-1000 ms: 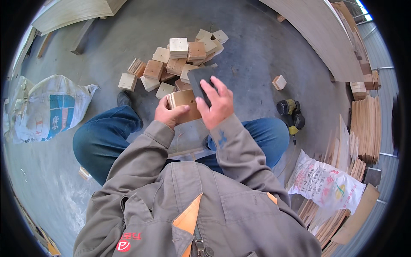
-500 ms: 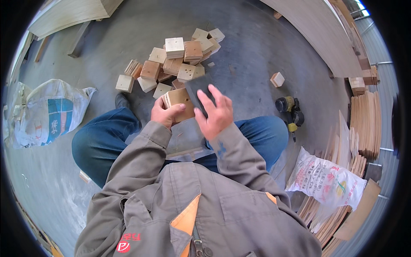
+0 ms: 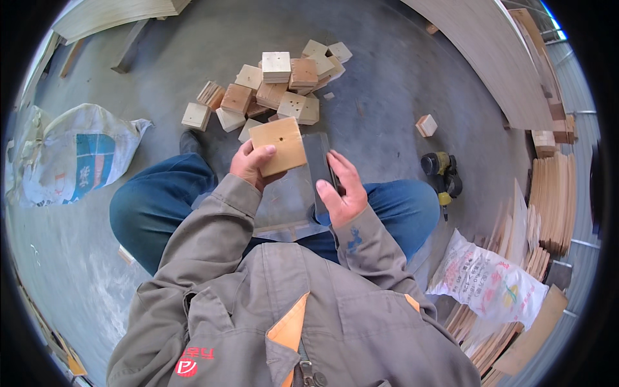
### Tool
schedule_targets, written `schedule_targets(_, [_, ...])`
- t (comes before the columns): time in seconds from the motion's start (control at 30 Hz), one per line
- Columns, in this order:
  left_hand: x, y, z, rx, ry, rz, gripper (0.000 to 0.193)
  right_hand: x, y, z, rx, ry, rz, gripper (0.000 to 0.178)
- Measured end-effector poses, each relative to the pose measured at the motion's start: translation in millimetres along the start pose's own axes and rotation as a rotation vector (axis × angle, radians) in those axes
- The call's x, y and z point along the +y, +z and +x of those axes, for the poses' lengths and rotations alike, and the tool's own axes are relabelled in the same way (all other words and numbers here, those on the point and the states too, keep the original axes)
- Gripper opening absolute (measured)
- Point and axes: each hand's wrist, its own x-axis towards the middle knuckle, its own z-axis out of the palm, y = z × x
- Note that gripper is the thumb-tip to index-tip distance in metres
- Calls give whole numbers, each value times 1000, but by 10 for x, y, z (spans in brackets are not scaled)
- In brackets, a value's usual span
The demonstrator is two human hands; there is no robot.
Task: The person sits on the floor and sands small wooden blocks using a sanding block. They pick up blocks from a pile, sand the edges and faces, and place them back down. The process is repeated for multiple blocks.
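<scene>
My left hand [image 3: 250,164] is closed around a square plywood block [image 3: 282,143], thumb on its broad face, which has a small dark hole near the middle. Close by on the right, my right hand [image 3: 343,190] grips a dark grey flat rectangular sanding block [image 3: 314,158] by its right side, standing on edge next to the plywood. Whether the two touch is hard to make out. Both are held above the floor between my bent knees. Just beyond them lies a heap of similar wooden blocks [image 3: 276,66], some with several holes.
A yellow-and-black cordless drill [image 3: 441,173] lies on the floor at right, with a single wooden block [image 3: 425,125] beyond it. A white woven sack [image 3: 58,161] rests at left, another sack [image 3: 487,277] at lower right. Stacked wood strips [image 3: 552,200] and large plywood sheets [image 3: 483,48] line the right.
The plywood block has turned its broad face up toward me. My right hand and the sanding block have drawn back from over its edge, down and to the right. The view has shifted slightly.
</scene>
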Motion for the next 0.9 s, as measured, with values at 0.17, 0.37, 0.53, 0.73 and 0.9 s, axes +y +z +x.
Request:
schedule_targets(0.17, [-15, 105, -30, -32, -22, 108, 72, 124, 43, 569, 7, 120, 86, 53])
schedule_targets(0.37, [-10, 4, -22, 11, 23, 118, 73, 25, 52, 495, -79, 224, 214, 52])
schedule_targets(0.53, [18, 0, 32, 114, 33, 132, 72, 69, 2, -131, -85, 289, 281, 54])
schedule_targets(0.73, [31, 75, -19, 14, 17, 131, 76, 323, 140, 456, -22, 360, 294, 56])
schedule_targets(0.9, [-60, 48, 26, -88, -4, 81, 76, 303, 211, 1030, 91, 357, 460, 50])
